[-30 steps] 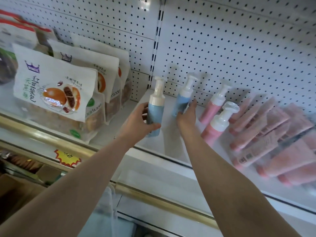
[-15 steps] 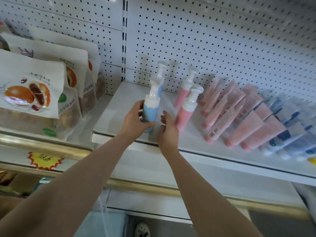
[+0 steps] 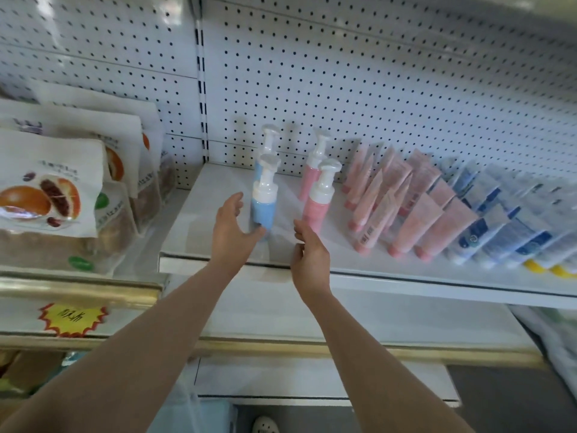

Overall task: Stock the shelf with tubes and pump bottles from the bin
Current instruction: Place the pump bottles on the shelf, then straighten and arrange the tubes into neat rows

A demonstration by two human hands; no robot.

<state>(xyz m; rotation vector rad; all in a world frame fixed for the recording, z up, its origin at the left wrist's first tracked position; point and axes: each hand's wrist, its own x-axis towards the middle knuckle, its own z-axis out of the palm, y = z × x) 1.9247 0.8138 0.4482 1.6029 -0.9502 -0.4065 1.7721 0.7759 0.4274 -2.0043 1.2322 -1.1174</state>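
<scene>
On the white shelf (image 3: 218,245) stand two blue pump bottles with white pumps, the front one (image 3: 263,207) ahead of the rear one (image 3: 265,151). Two pink pump bottles (image 3: 318,198) stand to their right. My left hand (image 3: 229,229) is just left of the front blue bottle, fingers spread, thumb tip close to its base, holding nothing. My right hand (image 3: 309,254) hovers near the shelf's front edge, between the blue and pink bottles, fingers loosely bent and empty. Pink tubes (image 3: 406,210) and blue-and-white tubes (image 3: 499,223) lie in rows further right.
Bags of bread (image 3: 53,195) fill the lower shelf on the left, behind a gold rail (image 3: 78,289) with a yellow price tag (image 3: 71,317). Perforated white back panels rise behind the shelf. A shoe (image 3: 265,425) shows on the floor below.
My left hand has let go of the front blue bottle, which now stands on the shelf. Both hands have pulled back slightly toward the shelf's front edge.
</scene>
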